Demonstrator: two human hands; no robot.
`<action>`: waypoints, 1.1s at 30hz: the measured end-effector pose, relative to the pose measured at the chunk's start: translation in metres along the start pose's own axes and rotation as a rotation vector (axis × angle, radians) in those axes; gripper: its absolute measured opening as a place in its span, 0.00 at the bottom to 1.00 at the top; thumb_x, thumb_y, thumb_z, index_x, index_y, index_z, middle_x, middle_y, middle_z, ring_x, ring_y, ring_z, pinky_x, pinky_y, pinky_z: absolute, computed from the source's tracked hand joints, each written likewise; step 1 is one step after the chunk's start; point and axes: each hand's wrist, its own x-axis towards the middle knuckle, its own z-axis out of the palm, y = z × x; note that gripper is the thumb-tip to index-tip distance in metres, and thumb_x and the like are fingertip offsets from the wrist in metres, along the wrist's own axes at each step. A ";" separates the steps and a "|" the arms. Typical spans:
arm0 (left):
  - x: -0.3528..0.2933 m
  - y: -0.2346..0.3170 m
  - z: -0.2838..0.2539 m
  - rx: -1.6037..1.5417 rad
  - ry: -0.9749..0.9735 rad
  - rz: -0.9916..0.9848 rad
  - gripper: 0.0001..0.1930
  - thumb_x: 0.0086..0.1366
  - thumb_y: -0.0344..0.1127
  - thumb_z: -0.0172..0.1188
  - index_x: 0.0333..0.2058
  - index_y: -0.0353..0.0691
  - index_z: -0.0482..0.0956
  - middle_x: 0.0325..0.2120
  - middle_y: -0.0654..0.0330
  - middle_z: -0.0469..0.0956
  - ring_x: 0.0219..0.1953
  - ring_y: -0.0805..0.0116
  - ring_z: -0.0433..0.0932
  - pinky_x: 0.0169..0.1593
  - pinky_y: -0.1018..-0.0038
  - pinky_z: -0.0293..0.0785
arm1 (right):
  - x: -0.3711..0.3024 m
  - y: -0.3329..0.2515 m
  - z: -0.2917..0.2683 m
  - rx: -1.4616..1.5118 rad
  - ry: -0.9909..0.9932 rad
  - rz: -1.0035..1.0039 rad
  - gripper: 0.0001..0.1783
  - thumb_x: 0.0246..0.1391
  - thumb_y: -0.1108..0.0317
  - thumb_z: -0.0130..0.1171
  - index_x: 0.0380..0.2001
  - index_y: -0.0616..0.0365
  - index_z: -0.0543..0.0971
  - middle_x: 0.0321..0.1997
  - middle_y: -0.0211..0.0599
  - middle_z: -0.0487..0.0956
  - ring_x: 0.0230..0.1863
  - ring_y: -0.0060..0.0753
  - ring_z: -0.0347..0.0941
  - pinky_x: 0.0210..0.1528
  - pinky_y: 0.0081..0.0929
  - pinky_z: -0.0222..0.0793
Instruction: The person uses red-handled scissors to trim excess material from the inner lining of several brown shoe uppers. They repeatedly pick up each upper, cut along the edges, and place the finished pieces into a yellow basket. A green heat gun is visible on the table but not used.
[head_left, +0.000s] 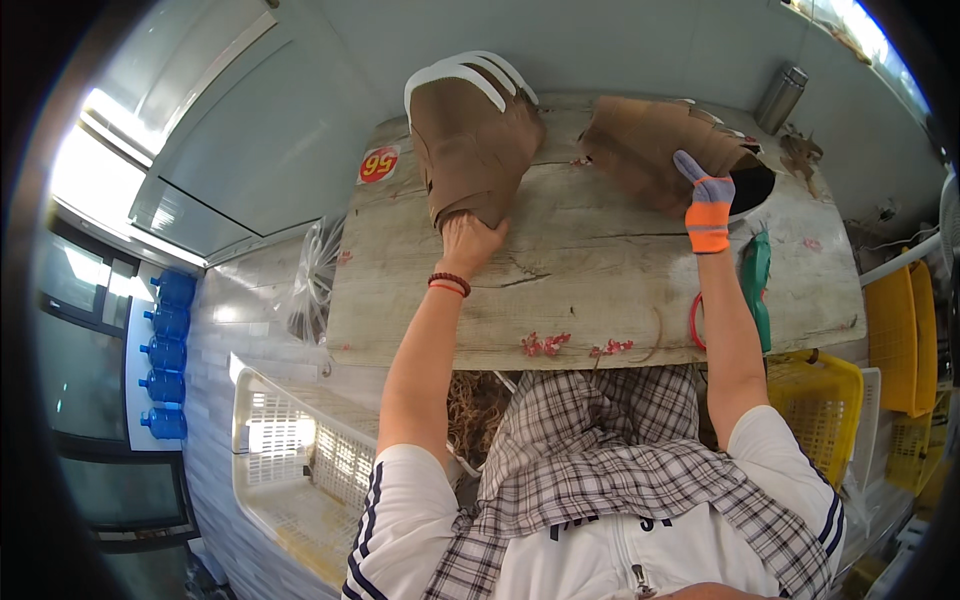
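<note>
On the far left of the table, a thick stack of brown, overlapping, flexible pieces with curved white edges (465,140) stands tilted. My bare left hand (470,242) grips its near end, the fingers partly hidden by it. A second stack of similar brown pieces (650,150), with a black part at its right end, lies at the back right. My right hand (708,200), in a grey and orange glove, holds that stack's near side. The thumb lies on top, and the other fingers are hidden. The exact kind of these pieces is unclear.
The worn wooden table (600,290) bears a green item (757,290) and a red ring-shaped handle (696,320) by my right forearm. A metal flask (781,98) stands at the back right. White (300,450) and yellow (820,400) plastic baskets flank me below.
</note>
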 end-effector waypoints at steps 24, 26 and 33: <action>0.120 -0.116 -0.092 -1.120 -0.453 -0.752 0.17 0.59 0.42 0.59 0.42 0.37 0.78 0.28 0.62 0.80 0.24 0.69 0.77 0.26 0.76 0.72 | 0.078 0.064 0.105 -1.146 0.014 0.102 0.43 0.36 0.35 0.69 0.47 0.61 0.78 0.38 0.52 0.81 0.42 0.55 0.77 0.42 0.37 0.74; 0.109 -0.120 -0.090 -1.304 -0.347 -0.717 0.17 0.59 0.40 0.59 0.43 0.35 0.77 0.32 0.59 0.80 0.30 0.66 0.79 0.31 0.72 0.76 | 0.080 0.066 0.114 -1.087 -0.022 0.084 0.43 0.37 0.36 0.69 0.46 0.62 0.78 0.38 0.52 0.82 0.41 0.55 0.77 0.42 0.37 0.73; 0.089 -0.125 -0.107 -1.679 -0.105 -0.838 0.23 0.60 0.34 0.56 0.53 0.31 0.71 0.48 0.52 0.76 0.50 0.58 0.76 0.54 0.65 0.74 | 0.101 0.107 0.154 -0.764 -0.338 0.010 0.23 0.45 0.60 0.71 0.40 0.66 0.80 0.37 0.40 0.84 0.37 0.31 0.80 0.42 0.24 0.74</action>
